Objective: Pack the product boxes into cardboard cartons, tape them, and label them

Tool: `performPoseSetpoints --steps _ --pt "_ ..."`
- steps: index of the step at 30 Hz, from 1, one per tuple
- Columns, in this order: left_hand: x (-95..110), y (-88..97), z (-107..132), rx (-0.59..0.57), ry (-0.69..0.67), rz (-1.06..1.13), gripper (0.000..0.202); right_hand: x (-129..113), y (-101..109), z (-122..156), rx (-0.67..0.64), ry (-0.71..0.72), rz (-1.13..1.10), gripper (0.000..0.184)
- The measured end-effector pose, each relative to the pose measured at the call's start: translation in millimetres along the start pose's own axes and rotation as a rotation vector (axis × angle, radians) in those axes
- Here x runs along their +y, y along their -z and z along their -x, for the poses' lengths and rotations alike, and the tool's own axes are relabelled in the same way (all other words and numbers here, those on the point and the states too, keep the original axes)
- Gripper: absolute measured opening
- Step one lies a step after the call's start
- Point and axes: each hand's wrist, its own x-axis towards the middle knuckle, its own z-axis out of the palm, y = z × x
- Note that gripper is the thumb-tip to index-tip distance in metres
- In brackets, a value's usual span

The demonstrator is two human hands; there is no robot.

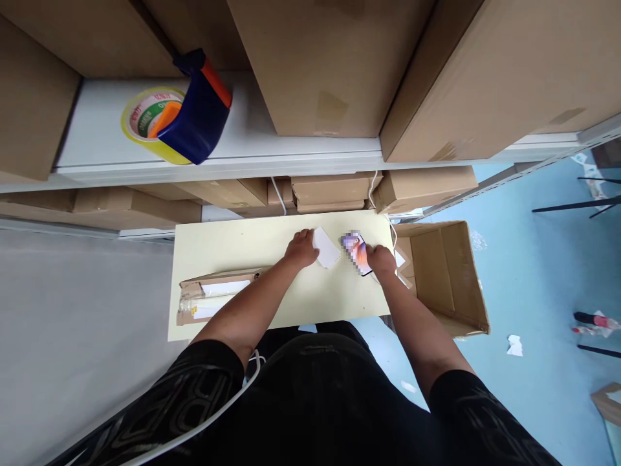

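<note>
One card touches left hand, phone right hand.

The table's far left stretch lay bare. A flattened cardboard package blocked its near left corner, and an open carton stood against its right edge.

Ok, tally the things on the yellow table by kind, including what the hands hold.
white box: 1, held by the left hand
phone: 1, held by the right hand
cardboard parcel: 1, lying at the table's left end
Total: 3
</note>
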Motion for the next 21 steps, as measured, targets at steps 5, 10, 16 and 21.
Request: performPoseSetpoints --steps 5,10,16,21 --pt "0.4 -0.3 0.2 0.004 -0.003 -0.011 0.076 7.6 7.7 -1.3 -0.014 0.042 -0.075 0.062" --pt "1.4 0.7 1.3 0.01 0.004 0.003 0.073 25.7 7.8 6.2 0.003 0.146 -0.17 0.053" --pt "0.9 7.5 -6.4 0.023 0.019 -0.012 0.055 38.5 -0.9 42.9 0.21 0.236 -0.269 0.034" --pt "-3.7 9.9 -15.9 0.028 -0.007 -0.045 0.051 33.9 -41.9 101.2 -0.113 0.289 -0.34 0.025"
